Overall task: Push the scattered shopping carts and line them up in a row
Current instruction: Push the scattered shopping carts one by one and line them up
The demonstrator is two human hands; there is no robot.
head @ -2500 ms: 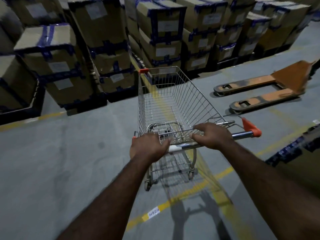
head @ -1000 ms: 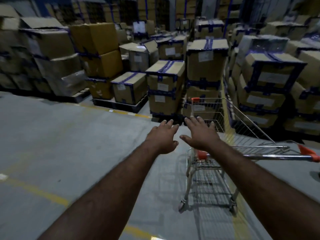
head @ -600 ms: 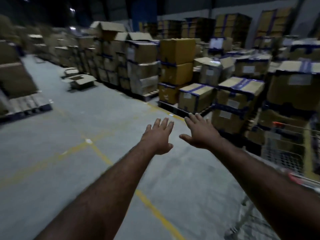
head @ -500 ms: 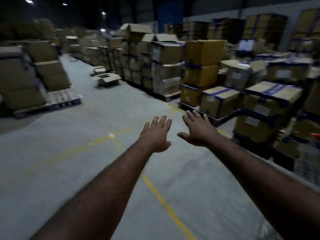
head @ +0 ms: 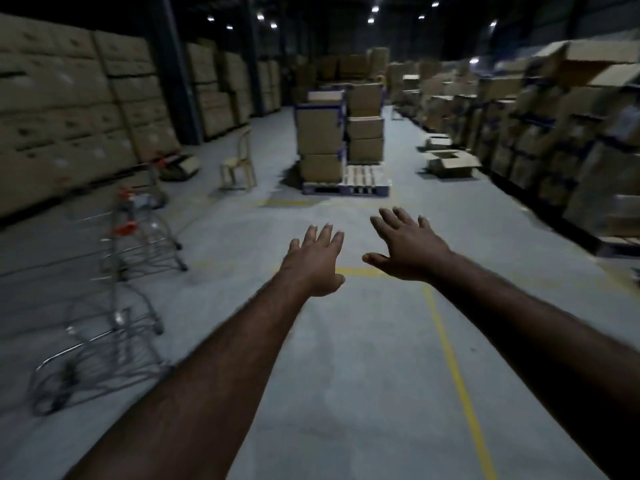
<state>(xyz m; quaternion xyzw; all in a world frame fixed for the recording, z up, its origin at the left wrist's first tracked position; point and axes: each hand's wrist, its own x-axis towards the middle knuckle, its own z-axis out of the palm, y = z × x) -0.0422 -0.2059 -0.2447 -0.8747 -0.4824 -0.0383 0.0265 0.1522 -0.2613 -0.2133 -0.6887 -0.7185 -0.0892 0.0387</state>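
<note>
**Trainee:** What are the hands doing?

**Supervisor:** Both are reaching forward toward 12 o'clock and grasping nothing. The left hand is hanging palm down with its fingers spread. The right hand is doing the same, thumb pointing inward.

**Trainee:** Where are the shopping carts standing?

**Supervisor:** Two wire carts are sitting at 9 to 10 o'clock, well apart from both hands. The near cart is standing closest to the viewer, and the far cart, with red trim, is standing just behind it. Motion blur is preventing any reading of whether they are nested or merely close. A chair is standing at 11 o'clock, and a pallet of cartons is blocking the aisle centre at 12 o'clock.

**Trainee:** How far is the task progressing?

**Supervisor:** It is appearing part-way done. No complete row is showing, and these two carts are probably still awaiting collection (a judgement, not an observation).

**Trainee:** What is differing from the earlier frames?

**Supervisor:** 2.5 s ago both hands were gripping a cart handle beside stacked cartons. By 1.0 s ago they were letting go. That cart is no longer showing, because the view has been swinging left onto this open aisle.
</note>
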